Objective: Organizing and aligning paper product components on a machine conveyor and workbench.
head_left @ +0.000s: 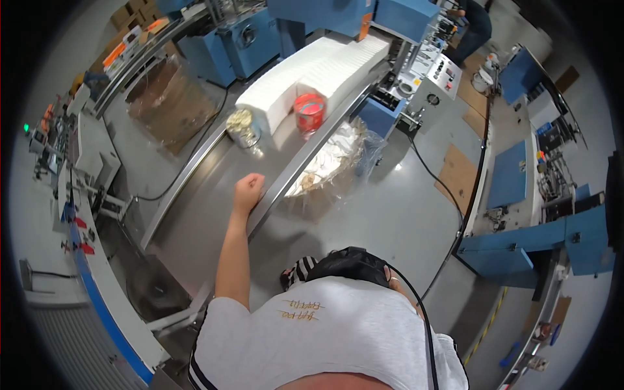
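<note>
My left hand (pixel 249 192) is closed in a loose fist by the raised right edge of a sloping metal chute (pixel 201 208). Nothing shows in its fingers. Only a little of my right hand (pixel 394 281) appears, at my waist beside a black pouch (pixel 354 261); the rest is hidden by my body. Farther up the chute lie two long rows of closely packed white sheets (pixel 292 65). Against their near ends stand a red cylinder (pixel 309 114) and a shiny, clear-and-gold container (pixel 243 129). Neither hand touches them.
Below the chute's right side is a clear-plastic-lined bin (pixel 331 162) with white material inside. Blue machines (pixel 318 19) stand at the far end, beside a control box (pixel 443 73). A plastic-wrapped brown carton (pixel 169 104) sits left. Another person (pixel 474 29) works at far right.
</note>
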Available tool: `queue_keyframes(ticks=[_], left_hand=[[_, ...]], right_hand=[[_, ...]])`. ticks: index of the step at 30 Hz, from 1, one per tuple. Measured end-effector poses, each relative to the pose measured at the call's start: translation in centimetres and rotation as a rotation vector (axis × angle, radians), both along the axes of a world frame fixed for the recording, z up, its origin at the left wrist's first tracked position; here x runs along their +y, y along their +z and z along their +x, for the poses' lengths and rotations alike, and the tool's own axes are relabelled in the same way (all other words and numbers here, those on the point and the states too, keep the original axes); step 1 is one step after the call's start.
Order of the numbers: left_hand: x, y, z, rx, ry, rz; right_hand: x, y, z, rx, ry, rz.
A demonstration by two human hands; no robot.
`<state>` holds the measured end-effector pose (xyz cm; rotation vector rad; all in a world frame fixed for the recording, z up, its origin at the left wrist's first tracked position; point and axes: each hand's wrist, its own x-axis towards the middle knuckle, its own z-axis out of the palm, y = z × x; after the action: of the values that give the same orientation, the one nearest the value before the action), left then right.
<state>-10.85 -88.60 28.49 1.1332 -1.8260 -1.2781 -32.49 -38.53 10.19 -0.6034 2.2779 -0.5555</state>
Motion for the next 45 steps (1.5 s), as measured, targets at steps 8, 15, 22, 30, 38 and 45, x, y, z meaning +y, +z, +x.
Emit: queue_keyframes(ticks=[8, 15, 22, 30, 38, 45], left_hand=[[2.3, 1.5, 0.3, 0.047, -0.085, -0.010], [2.1, 2.7, -1.3, -0.132, -0.104, -0.149], [2.2, 2.6, -2.1, -0.272, -0.119, -0.130], [2.8, 2.5, -2.3, -0.236, -0.109, -0.120], [2.6, 2.7, -2.1, -0.298, -0.129, -0.128], [2.2, 2.7, -2.4, -0.245, -0.130, -0.122]], right_hand=[[1.9, 2.3, 6.8, -0.005, 0.060, 0.082], [4.3, 5.5, 10.1, 0.045, 0.062, 0.177], [5.6, 6.1, 15.1, 0.036, 0.035, 0.216], [6.6, 6.4, 14.7, 0.043, 0.054, 0.224], [6.7, 5.8, 11.7, 0.008, 0.156, 0.230], [5.8, 4.8, 10.6, -0.015, 0.170, 0.180]])
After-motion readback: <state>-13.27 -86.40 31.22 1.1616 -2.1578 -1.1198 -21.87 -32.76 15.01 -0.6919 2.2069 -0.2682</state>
